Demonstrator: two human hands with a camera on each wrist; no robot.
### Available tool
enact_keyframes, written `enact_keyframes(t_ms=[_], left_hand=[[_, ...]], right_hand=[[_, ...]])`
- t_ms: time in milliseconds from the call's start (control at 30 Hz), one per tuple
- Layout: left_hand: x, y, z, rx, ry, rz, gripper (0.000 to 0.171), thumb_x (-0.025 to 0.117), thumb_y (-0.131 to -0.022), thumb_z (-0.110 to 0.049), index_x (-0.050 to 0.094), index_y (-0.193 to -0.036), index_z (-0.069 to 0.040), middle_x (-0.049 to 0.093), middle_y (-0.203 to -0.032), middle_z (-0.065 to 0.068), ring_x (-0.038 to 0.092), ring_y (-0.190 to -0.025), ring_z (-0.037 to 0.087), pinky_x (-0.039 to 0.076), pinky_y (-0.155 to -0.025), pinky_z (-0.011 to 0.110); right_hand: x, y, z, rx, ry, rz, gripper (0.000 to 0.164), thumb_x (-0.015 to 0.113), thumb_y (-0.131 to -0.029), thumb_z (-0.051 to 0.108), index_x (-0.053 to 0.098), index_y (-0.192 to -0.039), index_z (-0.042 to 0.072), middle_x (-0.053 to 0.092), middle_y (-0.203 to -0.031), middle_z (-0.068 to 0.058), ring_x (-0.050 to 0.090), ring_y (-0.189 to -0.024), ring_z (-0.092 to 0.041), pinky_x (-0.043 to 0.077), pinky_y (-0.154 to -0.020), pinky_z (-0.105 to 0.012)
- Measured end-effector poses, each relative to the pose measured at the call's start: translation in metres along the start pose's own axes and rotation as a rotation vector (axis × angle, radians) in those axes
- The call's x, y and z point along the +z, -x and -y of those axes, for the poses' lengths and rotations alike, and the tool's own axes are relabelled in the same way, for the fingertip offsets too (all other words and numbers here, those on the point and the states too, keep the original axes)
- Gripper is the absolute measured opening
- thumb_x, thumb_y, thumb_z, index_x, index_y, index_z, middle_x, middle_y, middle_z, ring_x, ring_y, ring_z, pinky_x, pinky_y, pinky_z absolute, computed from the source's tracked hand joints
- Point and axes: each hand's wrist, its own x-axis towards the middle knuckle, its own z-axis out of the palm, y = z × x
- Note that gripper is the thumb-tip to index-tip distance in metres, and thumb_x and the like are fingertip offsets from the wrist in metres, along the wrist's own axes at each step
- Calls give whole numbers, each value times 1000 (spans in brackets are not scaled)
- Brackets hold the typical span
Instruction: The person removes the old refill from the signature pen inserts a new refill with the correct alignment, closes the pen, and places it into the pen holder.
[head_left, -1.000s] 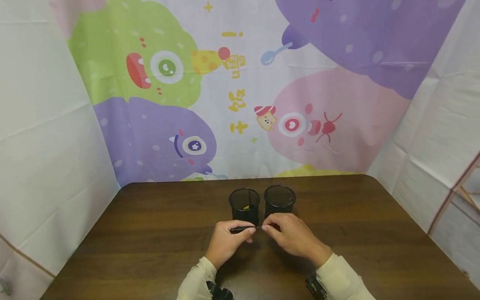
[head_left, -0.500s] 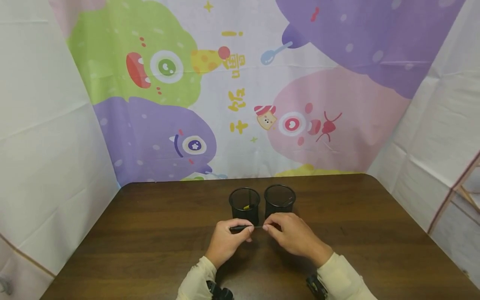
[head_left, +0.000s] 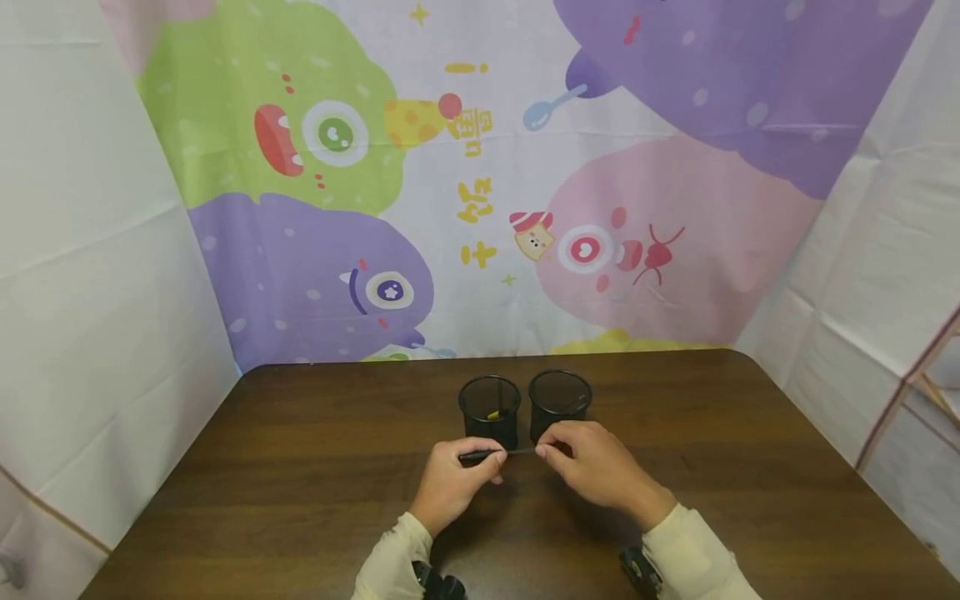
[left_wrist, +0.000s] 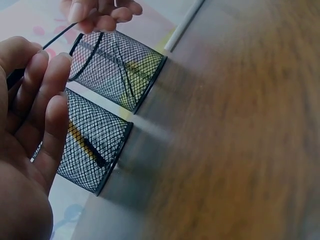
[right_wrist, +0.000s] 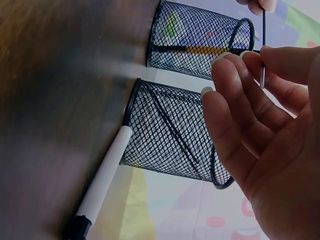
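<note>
In the head view my left hand (head_left: 450, 485) holds a black pen barrel (head_left: 474, 457) level between thumb and fingers. My right hand (head_left: 603, 471) pinches the far end of a thin dark rod, like a pen refill (head_left: 521, 452), which stretches between the two hands in line with the barrel. In the right wrist view the refill's pale, clear-looking end (right_wrist: 262, 82) sticks out past thumb and forefinger. Just beyond the hands stand two black mesh cups. A yellow-and-black pen-like stick (right_wrist: 205, 50) is inside the left cup (head_left: 489, 429); thin dark rods (right_wrist: 172, 125) lean in the right cup (head_left: 558, 408).
A white stick with a black end (right_wrist: 102, 182), like a marker, lies on the table near the right cup in the right wrist view. The brown wooden table (head_left: 300, 467) meets a printed cartoon cloth (head_left: 480, 317) at its back edge; pale cloth hangs on both sides.
My right hand has shifted slightly to the right, away from my left hand. More of the thin refill shows between them. The left hand and cups stay where they were.
</note>
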Motion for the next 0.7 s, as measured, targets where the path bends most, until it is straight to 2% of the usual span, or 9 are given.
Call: enact_keyframes(t_ms=[233, 533, 667, 700], left_hand=[[0, 0, -1, -1, -1, 3, 10, 72, -93, -8, 75, -98, 0, 71, -81, 23, 72, -69, 20, 53, -71, 23], [0, 0, -1, -4, -7, -7, 6, 73, -92, -9, 76, -96, -5, 71, -79, 21, 72, -69, 22, 53, -74, 24], [0, 0, -1, 3, 0, -7, 5, 72, -92, -8, 76, -95, -4, 71, -80, 23, 72, -69, 23, 53, -73, 23], [0, -2, 3, 1, -5, -7, 6, 72, -92, -7, 75, -96, -3, 71, -80, 24, 72, -69, 23, 53, -73, 23]], right_hand=[[-1, 1, -1, 8, -12, 11, 11, 65, -99, 23, 73, -97, 17, 67, -89, 11, 57, -76, -4, 51, -69, -29], [-2, -1, -2, -30, -10, 6, 7, 67, -98, 20, 73, -97, 19, 67, -89, 14, 58, -76, -3, 51, -70, -28], [-2, -1, -4, -44, -6, -2, 6, 68, -97, 19, 74, -97, 20, 66, -90, 15, 58, -77, -2, 52, -71, -28], [-2, -1, -5, -45, -5, -4, 6, 68, -97, 19, 74, -96, 20, 66, -90, 15, 58, -78, -3, 52, -71, -28]])
